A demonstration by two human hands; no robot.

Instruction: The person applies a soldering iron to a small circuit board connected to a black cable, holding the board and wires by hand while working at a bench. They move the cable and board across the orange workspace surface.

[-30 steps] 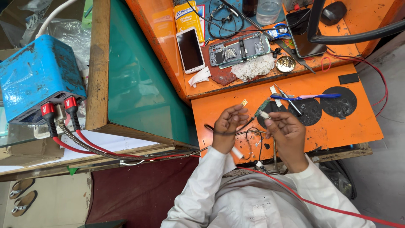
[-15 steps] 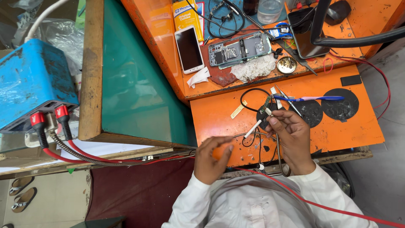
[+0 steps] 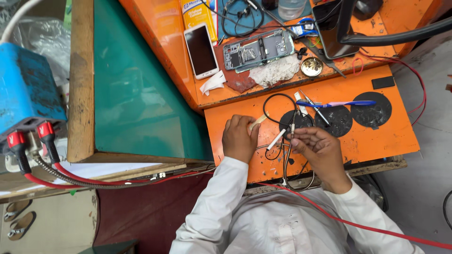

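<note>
My left hand (image 3: 240, 138) lies knuckles-up on the orange work board (image 3: 376, 136), its fingertips on a small cream strip (image 3: 257, 122). My right hand (image 3: 316, 151) is just to its right and pinches the end of a thin black cable (image 3: 275, 98), which loops up over the board and hangs down past the front edge. A white stick-like tool (image 3: 276, 139) slants between the two hands, its upper end at my right fingertips; I cannot tell whether they grip it.
Tweezers (image 3: 314, 107) and a blue pen-like tool (image 3: 339, 103) lie by three black round pads (image 3: 371, 108). On the upper orange shelf sit a white phone (image 3: 201, 49), an opened phone (image 3: 258, 49), a white rag (image 3: 275, 74) and a small round tin (image 3: 311, 67). A blue box with red leads (image 3: 23, 89) is at left.
My left hand has come up from the board's front edge onto the board and reached the cream strip. My right hand keeps the cable and has barely moved.
</note>
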